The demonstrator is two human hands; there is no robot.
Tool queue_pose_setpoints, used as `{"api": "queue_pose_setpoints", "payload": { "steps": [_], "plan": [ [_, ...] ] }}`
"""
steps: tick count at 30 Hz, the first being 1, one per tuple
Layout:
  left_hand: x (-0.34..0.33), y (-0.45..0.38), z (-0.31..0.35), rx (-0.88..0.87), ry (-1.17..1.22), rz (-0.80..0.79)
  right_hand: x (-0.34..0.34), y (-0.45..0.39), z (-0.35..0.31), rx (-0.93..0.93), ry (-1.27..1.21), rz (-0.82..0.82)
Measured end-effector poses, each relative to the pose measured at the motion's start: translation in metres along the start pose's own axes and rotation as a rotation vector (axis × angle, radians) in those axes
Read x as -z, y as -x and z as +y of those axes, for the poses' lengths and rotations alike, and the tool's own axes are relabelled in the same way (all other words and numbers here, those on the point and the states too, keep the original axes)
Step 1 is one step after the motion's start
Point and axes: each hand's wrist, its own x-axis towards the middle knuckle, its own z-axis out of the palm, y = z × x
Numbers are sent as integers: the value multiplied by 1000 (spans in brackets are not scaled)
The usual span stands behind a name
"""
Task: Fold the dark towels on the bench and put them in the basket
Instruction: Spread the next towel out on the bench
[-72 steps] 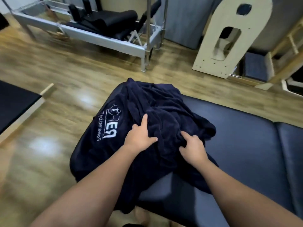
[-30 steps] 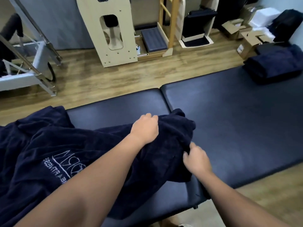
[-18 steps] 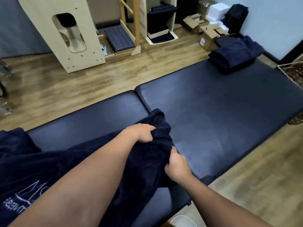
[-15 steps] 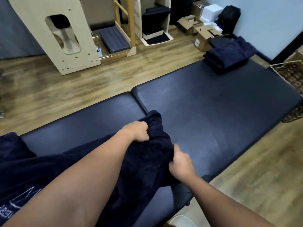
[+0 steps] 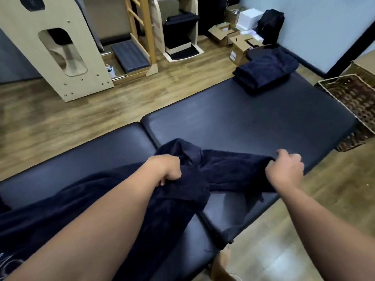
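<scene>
The dark towel (image 5: 227, 173) is lying across the near part of the padded bench (image 5: 253, 122), trailing off to the left. The left hand (image 5: 166, 167) is gripping a bunched fold of it; the right hand (image 5: 285, 171) is pinching its far edge, stretching it sideways. Folded towels (image 5: 265, 71) are sitting at the bench's far end, beside the wicker basket (image 5: 357, 98).

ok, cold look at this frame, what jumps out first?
Two bare forearms fill the foreground: the left hand grips a bunched dark navy towel on the near edge of the black padded bench, and the right hand pinches its edge, stretched out to the right. A folded stack of navy towels sits at the bench's far end, with a brown woven wicker basket just beyond at right.
</scene>
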Motion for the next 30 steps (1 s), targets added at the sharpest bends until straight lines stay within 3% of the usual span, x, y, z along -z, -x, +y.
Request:
{"api": "queue_pose_setpoints", "payload": {
  "steps": [2,4,7,11,15,17,20,23,26,30],
  "plan": [
    [0,-19,21,3,-23,292,-14,0,7,86,71,-14],
    [0,-42,37,-27,19,474,-28,2,11,163,131,-117],
    [0,-73,55,3,98,364,-45,-1,18,186,106,-412],
    [-12,-87,64,135,52,163,-62,-12,29,226,90,-498],
    [-6,-93,81,173,80,351,-55,-45,29,367,141,-524],
    [14,-97,88,129,301,550,-43,-68,24,357,129,-476],
    [60,-103,102,-68,658,811,-20,-114,11,226,-45,-259],
    [98,-104,112,-302,948,749,6,-163,-8,138,-284,-41],
    [106,-114,109,-265,729,558,15,-186,-23,190,-276,-93],
    [89,-127,103,-74,222,526,-9,-168,-25,303,-38,-312]
  ]
}}
